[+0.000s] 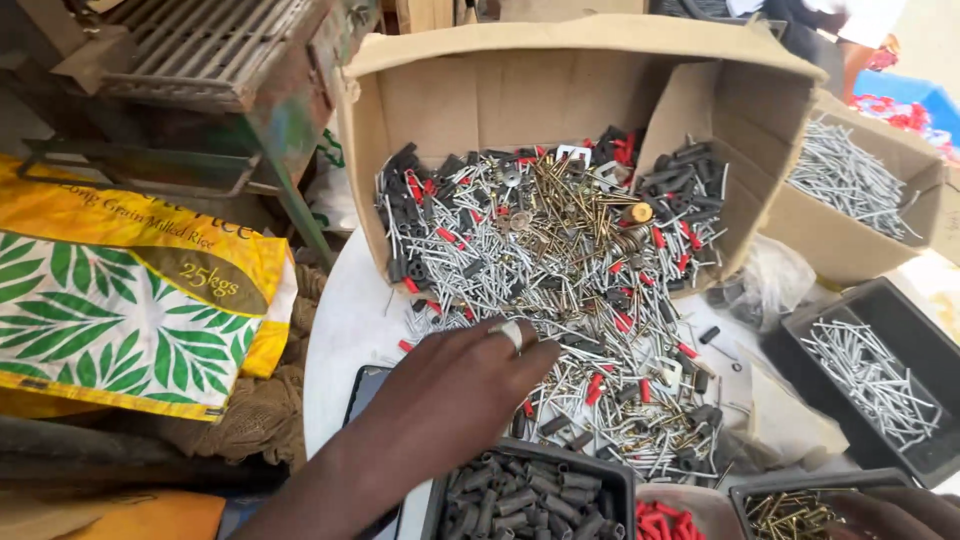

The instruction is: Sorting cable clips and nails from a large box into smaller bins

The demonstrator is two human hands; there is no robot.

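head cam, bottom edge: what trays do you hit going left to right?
Tray of grey plugs → tray of red plugs → tray of brass screws → right hand at the corner. The left hand sits just above the grey-plug tray, fingers in the mixed pile.

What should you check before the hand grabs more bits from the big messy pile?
1. Left hand on the mixed pile of nails, screws and plugs: ok.
2. What its fingertips hold: cannot tell.
3. Grey plug tray within reach, has room: ok.
4. Red plug tray and screw tray nearby: ok.
5. Right hand free: cannot tell, only partly in view.
6. Sharp nail points near the fingers: not ok.
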